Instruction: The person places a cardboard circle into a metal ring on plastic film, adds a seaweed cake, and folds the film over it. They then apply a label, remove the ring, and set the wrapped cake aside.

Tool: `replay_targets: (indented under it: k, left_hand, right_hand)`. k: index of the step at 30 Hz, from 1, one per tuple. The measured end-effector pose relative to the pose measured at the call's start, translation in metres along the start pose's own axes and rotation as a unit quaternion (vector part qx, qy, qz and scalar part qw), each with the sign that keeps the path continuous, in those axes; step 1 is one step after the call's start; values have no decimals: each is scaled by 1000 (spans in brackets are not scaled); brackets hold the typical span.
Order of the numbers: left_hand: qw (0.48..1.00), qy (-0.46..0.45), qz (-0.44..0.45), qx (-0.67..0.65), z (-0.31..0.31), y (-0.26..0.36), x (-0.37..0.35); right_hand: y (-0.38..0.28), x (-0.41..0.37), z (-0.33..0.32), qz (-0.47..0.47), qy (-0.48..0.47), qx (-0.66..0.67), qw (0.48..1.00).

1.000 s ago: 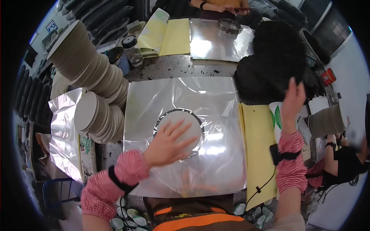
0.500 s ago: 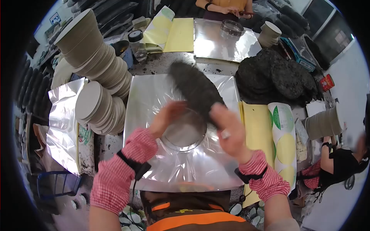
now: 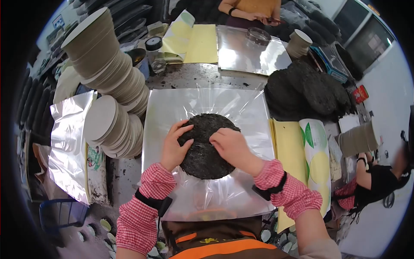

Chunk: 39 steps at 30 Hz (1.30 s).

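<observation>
A round black cake of what looks like dried seaweed (image 3: 207,162) lies flat over the middle of a stack of clear, shiny plastic film (image 3: 172,103). The round hollow in the film is hidden under it. My left hand (image 3: 176,144) rests on the cake's left edge, thumb and fingers apart. Near the middle, my right hand (image 3: 233,146) has its fingers bunched together, pinching at the cake's surface; their tips are partly hidden. More black cakes (image 3: 308,90) are piled at the back right.
Tall stacks of round grey-white discs (image 3: 114,64) stand at the left. Yellow sheets (image 3: 286,146) and printed label sheets (image 3: 317,151) lie to the right. A lidded jar (image 3: 156,54) stands behind. One person is across the table, and another person (image 3: 381,183) is at the right.
The seaweed cake, tilted and blurred in my hands before, now lies flat on the film. My left hand has settled at its edge, and my right hand has moved inward onto it.
</observation>
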<state>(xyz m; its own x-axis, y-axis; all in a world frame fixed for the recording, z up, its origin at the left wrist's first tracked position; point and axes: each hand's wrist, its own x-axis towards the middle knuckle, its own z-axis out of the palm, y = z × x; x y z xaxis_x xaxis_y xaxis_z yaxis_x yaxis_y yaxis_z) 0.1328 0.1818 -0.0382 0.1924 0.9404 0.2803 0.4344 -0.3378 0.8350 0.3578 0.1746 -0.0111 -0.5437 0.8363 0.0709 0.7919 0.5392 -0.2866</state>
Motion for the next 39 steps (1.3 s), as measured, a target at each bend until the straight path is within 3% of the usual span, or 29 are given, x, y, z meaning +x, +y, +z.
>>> replay_targets:
  k: [2, 3, 4, 7, 8, 10, 11, 13, 14, 16, 20, 22, 23, 25, 27, 28, 29, 30, 32, 34, 36, 37, 38, 39]
  left_hand:
    - [1000, 4, 4, 7, 8, 3, -4]
    - [1000, 13, 13, 17, 13, 6, -2]
    - [1000, 6, 9, 14, 20, 7, -1]
    - [975, 10, 53, 215, 32, 5, 8]
    - [975, 11, 54, 215, 24, 18, 10]
    - [933, -62, 154, 319, 7, 45, 12]
    - [933, -63, 154, 318, 4, 45, 17]
    - [886, -353, 77, 289, -4, 41, 27]
    - [887, -352, 74, 289, 0, 39, 29]
    - [822, -418, 85, 378, 17, 36, 37]
    - [804, -399, 71, 435, 35, 31, 28]
    - [806, -382, 58, 448, 48, 24, 26]
    - [809, -361, 49, 461, 51, 23, 26]
    - [822, -367, 77, 429, 39, 29, 18]
    - [848, -347, 125, 380, 17, 39, 19]
    - [874, -281, 215, 332, 5, 40, 9]
    - [896, -242, 240, 284, -3, 46, -2]
    - [895, -246, 241, 284, -10, 51, -15]
    - [873, -307, 277, 258, -19, 57, -35]
    - [875, -288, 276, 275, -4, 53, -41]
    - [861, -308, 189, 359, 16, 47, -35]
    - [868, -275, 217, 353, 18, 45, -33]
    - [868, -271, 217, 355, 15, 44, -32]
    - [868, -310, 192, 338, 11, 45, -35]
  right_hand:
    - [4, -10, -8, -124, 157, 30, 979]
    - [4, -14, 0, -109, 35, 10, 993]
    - [2, -18, 7, -102, 31, 13, 994]
    - [3, -15, 18, -106, 14, -33, 994]
    - [2, -14, 19, -106, 16, -34, 994]
    - [3, -14, 21, -98, -2, -33, 995]
    - [4, -12, 22, -96, -3, -33, 995]
    - [1, -12, 26, -83, -9, -15, 996]
    - [-1, -11, 27, -87, -11, -14, 996]
    - [-2, -10, 27, -60, -41, 1, 997]
    - [-6, -5, 35, -42, -76, -38, 995]
    - [-7, 1, 33, 12, -167, -19, 986]
    - [-3, 3, 38, 13, -164, -19, 986]
    - [2, -5, 54, -27, 7, -21, 999]
    - [1, -7, 39, -25, -1, -6, 1000]
    - [-2, -13, 33, -19, -24, 18, 999]
    - [-6, -21, 30, -26, 66, 0, 997]
    - [-6, -28, 14, -23, 67, 3, 997]
    - [-2, -39, -16, -84, -2, 49, 995]
    - [3, -37, 4, -80, -12, 60, 995]
    - [-3, -24, 24, -2, -120, -12, 993]
    - [-7, -20, 18, 15, -153, -24, 988]
    - [-7, -21, 17, 12, -151, -27, 988]
    - [-7, -29, 18, -5, -90, 7, 996]
